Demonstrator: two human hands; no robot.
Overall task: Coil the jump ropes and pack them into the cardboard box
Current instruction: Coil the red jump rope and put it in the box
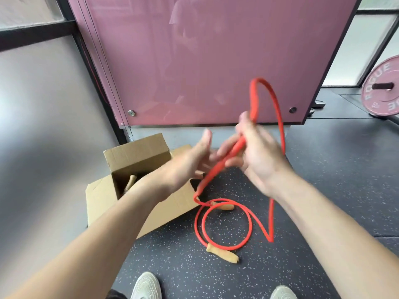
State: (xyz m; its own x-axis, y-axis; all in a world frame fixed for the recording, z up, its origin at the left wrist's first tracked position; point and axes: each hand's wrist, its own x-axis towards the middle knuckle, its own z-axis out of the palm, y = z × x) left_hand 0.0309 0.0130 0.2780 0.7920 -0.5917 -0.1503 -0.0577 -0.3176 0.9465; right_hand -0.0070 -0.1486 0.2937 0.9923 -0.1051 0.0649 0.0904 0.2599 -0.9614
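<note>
My right hand [257,156] is closed around a doubled stretch of a red jump rope [278,117], which loops up above the hand and falls to the floor. The rest of the rope lies in a loose ring [224,225] on the speckled floor, with two wooden handles [223,253] [224,206] beside it. My left hand [192,160] hovers just left of the rope, fingers spread, blurred by motion. An open cardboard box [138,156] stands to the left, behind my left forearm. Inside it a wooden handle [130,183] of another rope shows.
A pink glass panel [205,61] on a dark frame rises right behind the box. A pink weight plate [382,87] on a bar stands at the far right. My two pale shoes [146,285] are at the bottom edge, on black speckled rubber flooring.
</note>
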